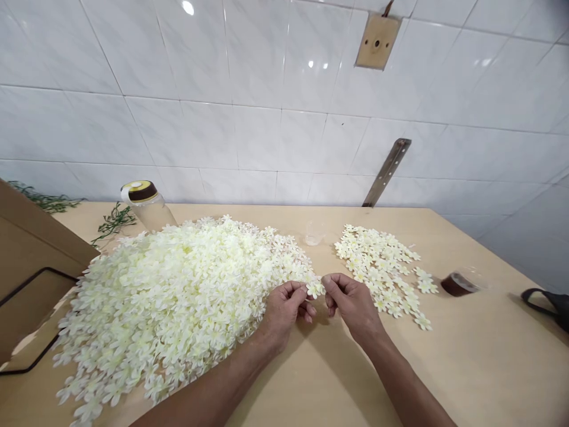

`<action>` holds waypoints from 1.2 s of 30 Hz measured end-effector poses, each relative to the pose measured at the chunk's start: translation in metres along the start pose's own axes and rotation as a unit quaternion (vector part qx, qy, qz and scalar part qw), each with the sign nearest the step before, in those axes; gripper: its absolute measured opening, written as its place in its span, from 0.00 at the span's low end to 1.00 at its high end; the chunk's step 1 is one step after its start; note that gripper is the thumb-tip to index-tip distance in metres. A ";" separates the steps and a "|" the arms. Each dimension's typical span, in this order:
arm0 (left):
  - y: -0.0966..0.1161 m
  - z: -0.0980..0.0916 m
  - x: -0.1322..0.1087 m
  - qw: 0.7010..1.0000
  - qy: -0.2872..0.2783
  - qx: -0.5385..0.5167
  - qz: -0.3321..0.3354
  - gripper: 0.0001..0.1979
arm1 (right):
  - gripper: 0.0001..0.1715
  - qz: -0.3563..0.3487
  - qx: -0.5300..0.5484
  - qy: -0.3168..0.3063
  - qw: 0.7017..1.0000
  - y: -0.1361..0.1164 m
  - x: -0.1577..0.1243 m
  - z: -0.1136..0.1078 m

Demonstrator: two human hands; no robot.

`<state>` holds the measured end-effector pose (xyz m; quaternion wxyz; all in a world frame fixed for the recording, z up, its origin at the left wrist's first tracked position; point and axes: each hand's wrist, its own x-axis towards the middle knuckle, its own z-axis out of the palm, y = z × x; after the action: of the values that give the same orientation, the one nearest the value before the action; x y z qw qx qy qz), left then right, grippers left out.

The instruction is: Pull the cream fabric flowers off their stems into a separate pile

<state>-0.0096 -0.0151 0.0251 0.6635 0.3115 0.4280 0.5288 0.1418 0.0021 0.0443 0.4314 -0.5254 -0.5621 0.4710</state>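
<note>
Between my two hands is a small cream artificial flower (315,289), seen in the head view above the middle of the table. My left hand (288,308) pinches its left side between thumb and forefinger. The thumb and forefinger of my right hand (351,302) are closed at its right edge. A large heap of loose white and cream artificial flowers (191,284) lies on the left, right up against my left hand. To the right, beyond my right hand, a smaller, flatter spread of similar flowers (377,255) lies on the wood-coloured table (480,356).
A clear bottle (151,207) with a brown and yellow lid stands behind the heap, near green plastic sprigs (116,219). A small clear cup (315,234) sits at the back, a cup of dark liquid (462,282) at right. A cardboard box (40,255) borders the left; a black strap (549,305) lies far right.
</note>
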 end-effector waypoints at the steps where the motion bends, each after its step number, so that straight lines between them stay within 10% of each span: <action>1: 0.000 0.000 0.000 1.000 0.004 0.001 0.003 0.12 | 0.23 -0.009 -0.020 0.004 1.000 0.000 -0.001 0.002; 13: 0.004 0.000 -0.003 1.000 -0.003 0.016 0.011 0.15 | 0.19 -0.137 -0.189 0.061 0.970 0.005 -0.003 0.012; 21: 0.004 0.001 -0.002 0.998 0.005 0.054 0.021 0.14 | 0.23 -0.032 -0.092 0.029 0.995 -0.001 -0.002 0.006; 28: -0.001 -0.002 -0.001 0.999 -0.023 0.040 0.005 0.16 | 0.21 -0.067 -0.165 0.120 0.977 -0.008 0.007 -0.009; 36: -0.006 -0.003 -0.002 0.994 -0.098 0.045 -0.021 0.19 | 0.21 -0.100 -0.143 0.002 0.985 -0.029 0.027 -0.013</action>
<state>-0.0095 -0.0187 0.0194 0.6984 0.3825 0.3909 0.4617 0.1470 0.0302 0.0747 0.3981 -0.5241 -0.6720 0.3395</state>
